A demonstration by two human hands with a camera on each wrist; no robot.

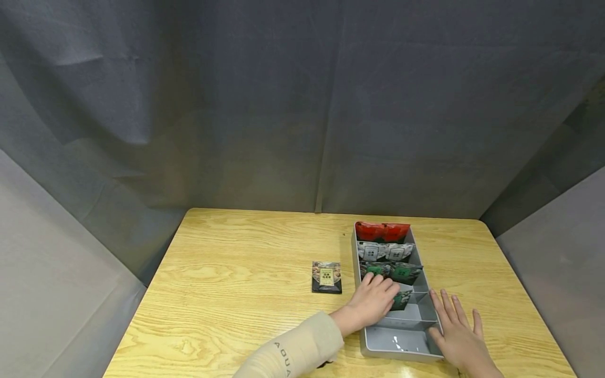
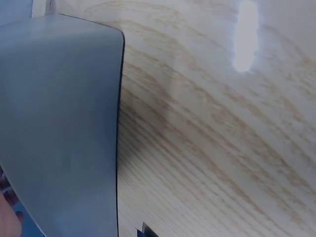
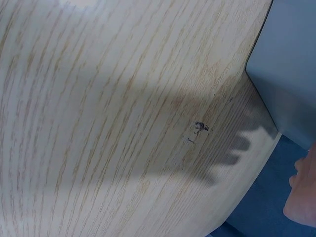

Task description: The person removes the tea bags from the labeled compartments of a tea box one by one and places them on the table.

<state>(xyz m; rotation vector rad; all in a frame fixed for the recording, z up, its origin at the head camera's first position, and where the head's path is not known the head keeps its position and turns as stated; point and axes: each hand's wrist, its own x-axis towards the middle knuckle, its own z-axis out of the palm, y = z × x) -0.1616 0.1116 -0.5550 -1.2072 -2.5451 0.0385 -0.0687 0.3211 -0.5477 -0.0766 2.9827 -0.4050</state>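
Note:
A grey divided box (image 1: 397,353) stands on the table, right of the middle in the head view. My left hand (image 1: 371,302) reaches over its left wall with bent fingers, at a dark packet with a green label (image 1: 402,300). The fingers cover the packet's left part, and my thumb is hidden. My right hand (image 1: 456,331) has its fingers spread along the box's right side, thumb at the rim. In the left wrist view, part of a hand (image 2: 9,215) shows beyond the box wall (image 2: 64,123).
Rows of red packets (image 1: 382,231), silver-white packets (image 1: 371,252) and dark green-labelled packets (image 1: 405,272) stand in the box's far part. A black packet with a yellow label (image 1: 326,277) lies on the wooden table (image 1: 236,273) left of the box. A grey curtain (image 1: 255,115) hangs behind.

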